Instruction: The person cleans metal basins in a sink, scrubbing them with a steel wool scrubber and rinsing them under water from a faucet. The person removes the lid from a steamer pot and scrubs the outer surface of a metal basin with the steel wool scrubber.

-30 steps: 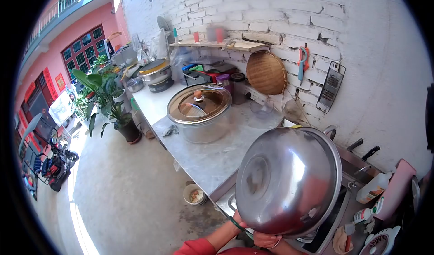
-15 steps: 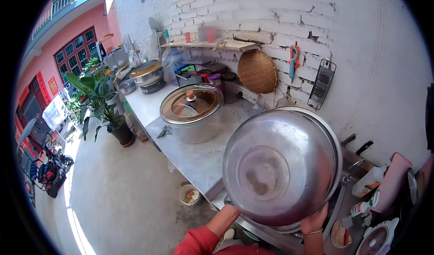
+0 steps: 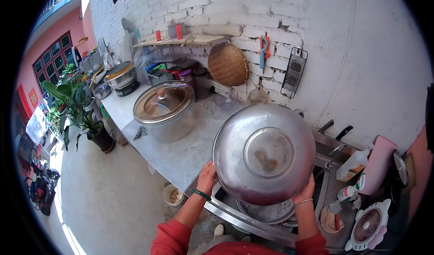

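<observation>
A large steel basin (image 3: 264, 153) is held bottom side up over the sink, its stained base facing me. My left hand (image 3: 207, 177) grips its left rim, a green bangle on the wrist. At the lower right rim is my right hand (image 3: 305, 192), its fingers partly hidden by the metal. Beneath the basin a round metal pan (image 3: 266, 212) shows in the sink (image 3: 226, 204). To the left, a clear bowl (image 3: 169, 127) with a glass lid (image 3: 163, 102) stands on the metal counter (image 3: 167, 158).
Right of the sink are a white jug (image 3: 352, 165), a pink board (image 3: 379, 164), a spray bottle (image 3: 350, 191) and a fan (image 3: 370, 225). Knives stand behind it. A grater (image 3: 294, 72) and woven tray (image 3: 228, 65) hang on the wall. A small bucket (image 3: 173, 195) sits on the floor.
The basin has turned so its base faces me more directly. My hands have moved apart, from its bottom edge to opposite sides of the rim. The view has shifted right.
</observation>
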